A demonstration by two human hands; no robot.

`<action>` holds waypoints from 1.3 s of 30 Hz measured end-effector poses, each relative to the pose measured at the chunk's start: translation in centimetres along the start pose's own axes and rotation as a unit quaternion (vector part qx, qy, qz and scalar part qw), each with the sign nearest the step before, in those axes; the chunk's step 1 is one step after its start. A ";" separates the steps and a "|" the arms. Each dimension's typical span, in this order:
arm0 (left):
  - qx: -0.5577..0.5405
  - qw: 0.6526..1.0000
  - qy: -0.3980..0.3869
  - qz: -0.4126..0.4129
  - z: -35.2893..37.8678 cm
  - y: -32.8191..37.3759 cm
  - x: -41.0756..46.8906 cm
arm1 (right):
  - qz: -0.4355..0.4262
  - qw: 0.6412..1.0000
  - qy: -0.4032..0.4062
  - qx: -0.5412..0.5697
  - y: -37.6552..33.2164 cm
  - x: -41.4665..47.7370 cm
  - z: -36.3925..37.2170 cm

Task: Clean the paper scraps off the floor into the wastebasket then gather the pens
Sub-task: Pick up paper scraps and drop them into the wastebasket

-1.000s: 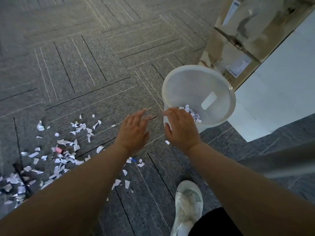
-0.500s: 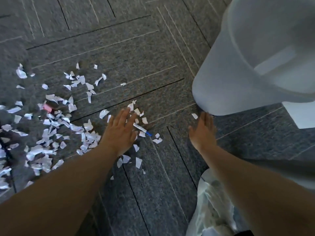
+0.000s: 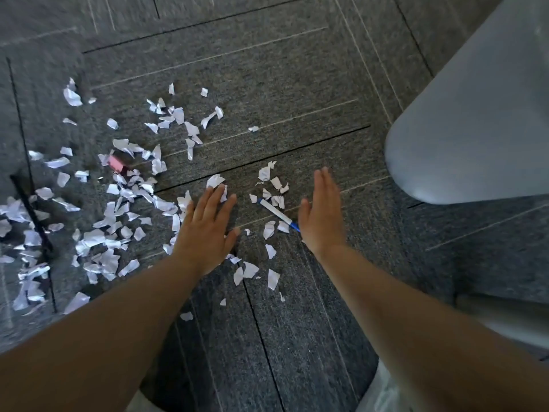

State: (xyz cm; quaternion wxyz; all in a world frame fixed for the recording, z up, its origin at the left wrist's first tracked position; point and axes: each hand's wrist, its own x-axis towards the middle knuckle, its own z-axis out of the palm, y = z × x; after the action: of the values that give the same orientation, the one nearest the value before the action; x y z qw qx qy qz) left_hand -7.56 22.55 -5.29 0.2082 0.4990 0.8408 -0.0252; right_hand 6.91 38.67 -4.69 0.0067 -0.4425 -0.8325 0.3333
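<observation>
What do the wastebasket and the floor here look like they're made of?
The pale translucent wastebasket looks like smooth frosted plastic, since light glows through its wall. The grey floor looks like carpet tile: fuzzy flecked texture, straight dark seams.

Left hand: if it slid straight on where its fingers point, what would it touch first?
Likely the white paper scrap just beyond the left hand; the hand's height above the carpet is unclear.

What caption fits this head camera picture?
Left hand and right hand, both open, reach for paper scraps and a pen beside the wastebasket.
</observation>
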 end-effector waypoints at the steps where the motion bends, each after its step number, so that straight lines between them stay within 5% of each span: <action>1: 0.003 1.000 0.001 -0.011 0.1 -0.6 -0.3 | 0.045 0.999 -0.004 -0.024 0.9 0.2 -0.1; 5: -0.005 0.999 -0.016 -0.046 0.5 -2.1 -1.2 | 0.053 0.987 -0.064 -0.135 1.6 0.3 0.8; 12: -0.006 0.993 -0.015 -0.118 0.6 -5.0 -3.6 | -0.039 0.985 -0.126 -0.107 -5.8 4.2 4.4; 19: -0.022 0.989 -0.006 -0.143 1.0 -9.4 -6.3 | -0.251 0.926 -0.250 -0.129 -11.6 1.8 8.3; 22: -0.023 0.992 0.007 -0.125 0.7 -10.7 -6.9 | -0.310 0.933 -0.166 -0.080 -12.1 0.4 9.2; 25: -0.028 0.989 0.011 -0.144 0.3 -12.2 -7.0 | -0.247 0.964 -0.049 -0.088 -11.5 1.0 9.2; 29: -0.009 0.991 -0.035 -0.132 -0.6 -13.9 -5.5 | -0.161 0.952 -0.136 -0.220 -11.5 2.1 9.4; 35: -0.018 0.994 -0.065 -0.081 0.6 -13.7 -6.6 | -0.333 0.890 -0.215 -0.224 -13.1 -0.6 12.8; 39: 0.030 0.993 -0.051 -0.099 2.3 -14.6 -9.4 | -0.337 0.884 -0.213 -0.245 -13.2 -0.2 13.4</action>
State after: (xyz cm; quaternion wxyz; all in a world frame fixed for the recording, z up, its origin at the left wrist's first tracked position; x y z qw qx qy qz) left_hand -15.33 6.87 -6.27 0.2325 0.4172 0.8733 -0.0962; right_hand -6.75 26.05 -7.63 -0.1673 -0.0412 -0.9680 0.1826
